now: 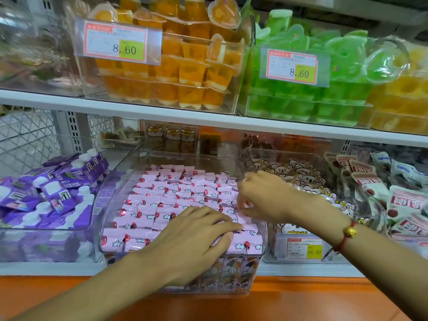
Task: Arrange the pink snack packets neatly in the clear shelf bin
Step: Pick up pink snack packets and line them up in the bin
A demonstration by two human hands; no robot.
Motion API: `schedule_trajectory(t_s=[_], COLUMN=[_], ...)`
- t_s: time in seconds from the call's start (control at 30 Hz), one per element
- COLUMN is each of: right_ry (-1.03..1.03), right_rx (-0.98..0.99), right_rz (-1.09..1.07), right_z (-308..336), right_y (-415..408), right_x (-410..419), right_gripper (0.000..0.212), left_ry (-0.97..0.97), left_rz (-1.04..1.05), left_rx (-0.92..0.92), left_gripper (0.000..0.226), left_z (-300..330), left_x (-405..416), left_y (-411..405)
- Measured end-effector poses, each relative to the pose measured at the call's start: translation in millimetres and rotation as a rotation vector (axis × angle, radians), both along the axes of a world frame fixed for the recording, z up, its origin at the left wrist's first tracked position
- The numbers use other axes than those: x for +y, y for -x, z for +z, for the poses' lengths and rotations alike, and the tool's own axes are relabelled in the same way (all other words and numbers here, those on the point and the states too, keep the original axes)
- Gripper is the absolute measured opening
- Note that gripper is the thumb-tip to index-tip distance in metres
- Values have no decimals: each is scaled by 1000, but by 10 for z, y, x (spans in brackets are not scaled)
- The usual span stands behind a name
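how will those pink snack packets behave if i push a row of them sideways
The pink snack packets look small and glossy, so probably light and apt to slide over each other. They're packed tight in the clear bin, so a push likely shifts neighbours too.

Head view: worn on the person's head, looking forward and down, close.
Facing: clear shelf bin (262,230) straight ahead, beneath the fingers (217,224).
Upper frame: shelf (162,111) beyond the fingertips.
Shared views: single camera only.
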State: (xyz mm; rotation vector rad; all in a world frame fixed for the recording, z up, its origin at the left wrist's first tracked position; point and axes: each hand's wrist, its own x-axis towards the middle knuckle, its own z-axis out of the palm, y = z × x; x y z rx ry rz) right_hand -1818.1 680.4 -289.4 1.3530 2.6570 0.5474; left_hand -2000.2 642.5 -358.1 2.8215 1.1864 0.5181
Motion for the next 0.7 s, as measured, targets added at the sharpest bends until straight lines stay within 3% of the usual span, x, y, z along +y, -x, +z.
schedule_trajectory(t_s=[0.13,0.43,0.6,0.7], right_ry=[-118,-345,-557,-524], right_rx=[8,222,885,1267], right_rz=[27,72,-57,-113], right_z=[-95,-157,-35,-21], right_y=[-71,-145,-175,-190], right_x=[-47,-178,-329,-399], right_gripper=[24,22,9,8], left_ry=[1,-15,-15,69], left_rz=[2,4,-18,75], left_rx=[9,3,-49,-318], left_gripper=[45,45,42,37], left_z=[2,2,22,91], left_x=[3,-17,-25,-61], left_y=[-10,-7,-9,5])
